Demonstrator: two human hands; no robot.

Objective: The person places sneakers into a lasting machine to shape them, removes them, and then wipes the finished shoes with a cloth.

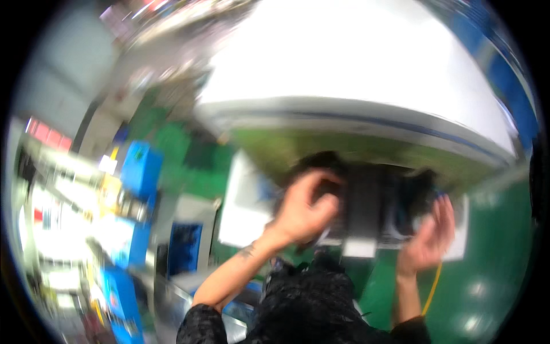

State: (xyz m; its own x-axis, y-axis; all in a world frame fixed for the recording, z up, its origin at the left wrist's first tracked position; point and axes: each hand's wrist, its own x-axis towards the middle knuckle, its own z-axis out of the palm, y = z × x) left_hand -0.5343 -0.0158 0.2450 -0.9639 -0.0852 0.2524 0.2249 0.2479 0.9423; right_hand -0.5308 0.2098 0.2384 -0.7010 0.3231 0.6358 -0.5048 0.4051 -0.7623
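Observation:
Motion blur softens much of the view. My left hand [306, 209] is under the near edge of a white-topped table [355, 63], its fingers bent and its thumb apart from the forefinger. Just beyond those fingers is a dark, blurred thing [321, 160]; whether they touch it I cannot make out. My right hand [429, 235] is farther right with fingers stretched out and nothing visible in it. Between the hands stands a dark grey upright piece [363, 209], with a black shape [417, 189] to its right, close to my right fingertips.
Green floor [492, 252] shows at the right, where a yellow cord [433, 286] runs beside my right forearm. Blue bins [140, 169] and cluttered equipment line the left side. A white panel [243, 206] stands below the table's left part.

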